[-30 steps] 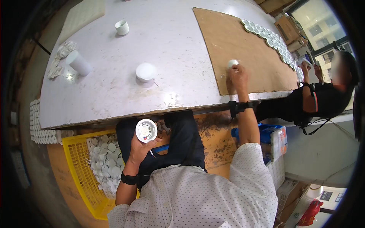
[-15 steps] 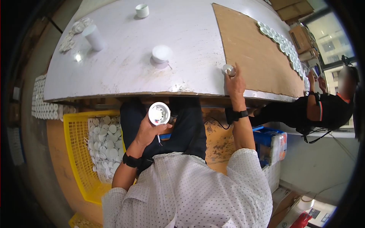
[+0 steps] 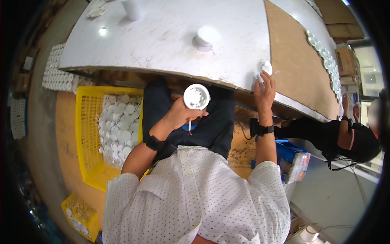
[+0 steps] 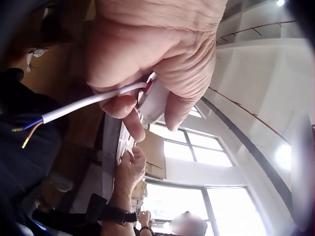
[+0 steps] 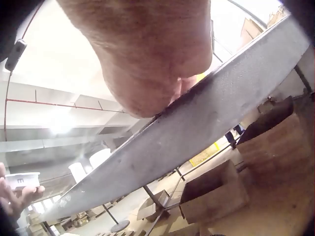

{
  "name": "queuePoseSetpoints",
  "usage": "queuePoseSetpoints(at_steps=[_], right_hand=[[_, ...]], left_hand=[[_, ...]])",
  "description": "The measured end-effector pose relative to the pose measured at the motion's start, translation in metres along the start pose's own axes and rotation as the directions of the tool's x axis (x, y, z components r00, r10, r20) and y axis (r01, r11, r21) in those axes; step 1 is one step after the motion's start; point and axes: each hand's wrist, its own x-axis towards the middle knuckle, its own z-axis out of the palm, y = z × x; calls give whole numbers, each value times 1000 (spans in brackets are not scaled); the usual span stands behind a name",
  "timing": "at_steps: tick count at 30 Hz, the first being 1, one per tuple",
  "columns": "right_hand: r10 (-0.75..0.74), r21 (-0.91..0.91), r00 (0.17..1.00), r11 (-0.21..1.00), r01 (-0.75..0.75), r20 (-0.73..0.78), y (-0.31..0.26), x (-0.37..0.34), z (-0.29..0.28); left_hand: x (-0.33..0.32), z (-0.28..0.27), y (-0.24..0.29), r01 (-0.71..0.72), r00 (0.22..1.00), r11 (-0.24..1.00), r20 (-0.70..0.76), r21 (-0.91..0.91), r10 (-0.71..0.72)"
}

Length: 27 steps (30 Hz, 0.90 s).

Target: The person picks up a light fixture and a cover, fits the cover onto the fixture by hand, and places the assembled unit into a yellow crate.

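Observation:
My left hand [image 3: 178,114] grips a round white lamp housing [image 3: 189,86], raised above the lap with its open face up. Small parts show inside it. A white cable [image 4: 81,104] hangs from the housing, ending in bare-tipped blue and brown wires. At the table's front edge, my right hand [image 3: 265,96] reaches forward with fingers extended, their tips at the near side of a small round white piece [image 3: 267,66]. The thumb stands apart to the left of that piece. The right wrist view shows mostly the palm and hides the fingertips.
Another white housing [image 3: 207,35] and a white cylinder [image 3: 131,10] stand on the white table [image 3: 170,49]. Rows of round pieces [image 3: 325,55] line the brown cardboard sheet [image 3: 290,53]. A yellow basket [image 3: 90,134] holds white discs. Another person [image 3: 325,136] works at the right.
My right hand and the small round piece have shifted left, off the cardboard onto the white tabletop beside its edge. My left hand still holds the housing. The head view has turned.

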Motion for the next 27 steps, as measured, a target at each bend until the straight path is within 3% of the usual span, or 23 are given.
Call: queuePoseSetpoints(at_steps=[5, 7, 14, 18, 21, 23, 27], right_hand=[[183, -16, 974, 982, -186, -136, 32, 15, -9], [334, -5, 942, 942, -334, -38, 44, 25, -10], [311, -9, 919, 948, -318, 244, 60, 45, 6], [349, -63, 924, 937, -343, 158, 49, 42, 2], [317, 137, 943, 935, -328, 98, 40, 40, 0], [330, 106, 941, 936, -336, 72, 30, 34, -5], [278, 230, 952, 926, -300, 126, -13, 12, -12]], left_hand=[[-3, -1, 1, -13, 1000, 999, -5, -48, 13], [-3, 4, 3, -15, 1000, 998, -20, -58, 14], [-3, 4, 1, 10, 999, 999, -41, -49, -12], [-4, 1, 0, -22, 998, 995, -58, -97, 16], [-3, -4, -3, -7, 999, 994, -51, -105, 1], [-1, -6, -6, -13, 1000, 999, -26, -52, 12], [3, -7, -7, -36, 999, 996, -30, -77, 34]])
